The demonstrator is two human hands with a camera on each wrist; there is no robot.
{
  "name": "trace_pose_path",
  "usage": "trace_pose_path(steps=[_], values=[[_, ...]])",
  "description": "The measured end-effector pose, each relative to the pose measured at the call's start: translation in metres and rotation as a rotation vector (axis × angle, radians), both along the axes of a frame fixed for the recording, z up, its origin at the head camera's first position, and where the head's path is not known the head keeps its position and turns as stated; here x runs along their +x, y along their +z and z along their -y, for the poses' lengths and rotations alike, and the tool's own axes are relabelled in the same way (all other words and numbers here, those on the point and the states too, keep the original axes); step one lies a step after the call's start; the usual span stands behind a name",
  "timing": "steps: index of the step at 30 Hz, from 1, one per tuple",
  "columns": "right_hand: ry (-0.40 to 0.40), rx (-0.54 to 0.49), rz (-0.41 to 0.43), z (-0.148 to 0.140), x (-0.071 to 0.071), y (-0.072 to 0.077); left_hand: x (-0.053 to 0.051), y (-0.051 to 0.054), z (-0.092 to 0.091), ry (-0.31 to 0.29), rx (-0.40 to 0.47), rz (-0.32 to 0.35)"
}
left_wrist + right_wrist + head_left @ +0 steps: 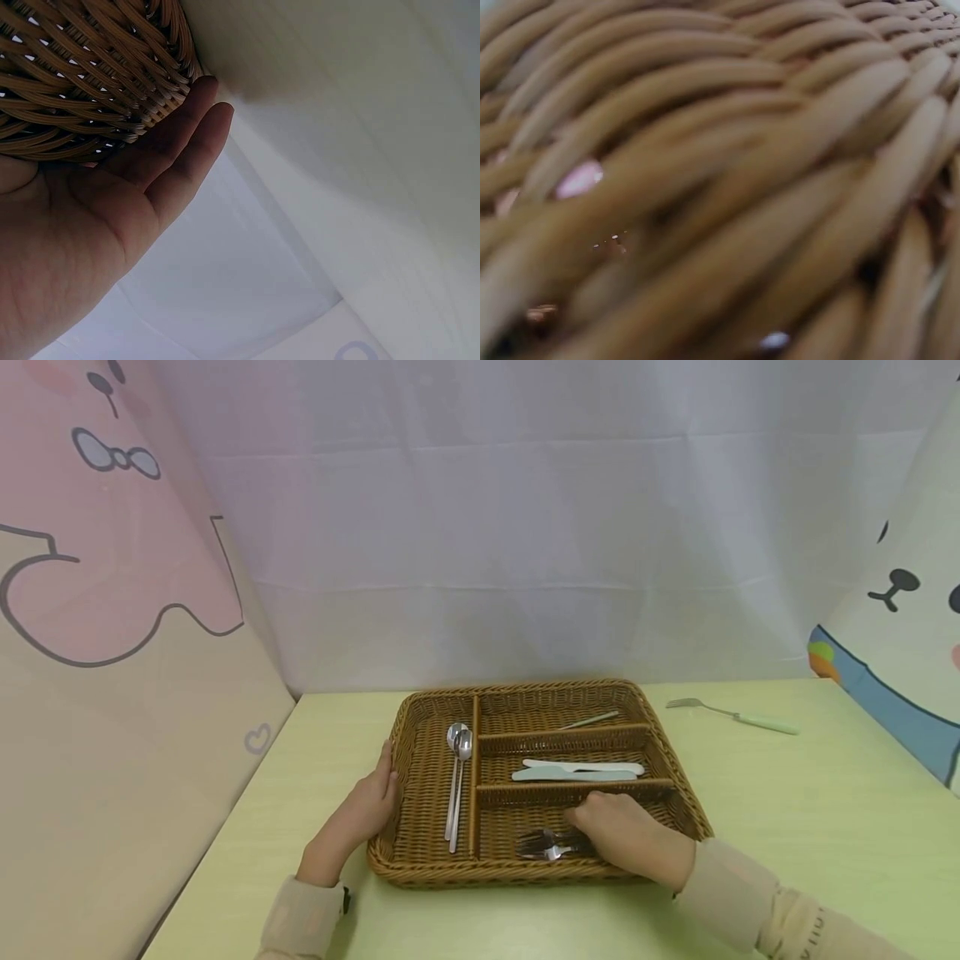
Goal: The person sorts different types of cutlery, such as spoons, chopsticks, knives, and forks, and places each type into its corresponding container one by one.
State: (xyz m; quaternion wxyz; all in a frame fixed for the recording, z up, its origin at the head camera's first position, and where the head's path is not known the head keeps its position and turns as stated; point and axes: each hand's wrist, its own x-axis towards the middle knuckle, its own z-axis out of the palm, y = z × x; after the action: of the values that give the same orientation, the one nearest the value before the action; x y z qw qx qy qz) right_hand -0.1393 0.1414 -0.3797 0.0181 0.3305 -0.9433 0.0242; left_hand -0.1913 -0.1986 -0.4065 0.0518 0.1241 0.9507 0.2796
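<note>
A brown wicker cutlery tray (423, 877) lies on the table. My left hand (367, 806) rests against its left outer wall; in the left wrist view its fingers (191, 150) extend along the weave. Reaching over the front right rim, my right hand (626, 835) has its fingers curled down at the handles of several forks (553, 852) in the front compartment. The hand covers those handles, and its fingertips are hidden. Two spoons (459, 785) lie in the left compartment, two knives (577, 772) in the middle one. Only wicker weave (727, 172) fills the right wrist view.
A fork with a pale green handle (765, 723) lies on the table (810, 810) right of the tray. A thin green-handled piece (592, 721) is in the back compartment, partly hidden by the divider. Cloth curtains (480, 527) stand behind and at both sides.
</note>
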Motion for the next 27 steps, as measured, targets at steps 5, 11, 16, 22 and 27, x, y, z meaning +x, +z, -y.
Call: trace_pose_path(steps=[5,11,16,22,27], values=[[-0.017,0.009,-0.035,0.000,-0.002,-0.003,0.000,-0.001,0.000,0.005,-0.002,-0.003],[-0.030,0.022,-0.078,-0.003,0.000,-0.002,0.000,-0.001,-0.001,0.003,-0.008,-0.010],[-0.025,0.020,-0.124,-0.007,0.003,0.000,0.002,0.002,-0.002,0.003,-0.015,-0.006],[-0.025,-0.014,-0.144,-0.015,0.006,0.009,0.001,0.002,-0.002,0.004,-0.012,-0.006],[-0.048,-0.041,-0.202,-0.022,0.005,0.015,0.002,0.002,-0.001,0.001,-0.007,-0.003]])
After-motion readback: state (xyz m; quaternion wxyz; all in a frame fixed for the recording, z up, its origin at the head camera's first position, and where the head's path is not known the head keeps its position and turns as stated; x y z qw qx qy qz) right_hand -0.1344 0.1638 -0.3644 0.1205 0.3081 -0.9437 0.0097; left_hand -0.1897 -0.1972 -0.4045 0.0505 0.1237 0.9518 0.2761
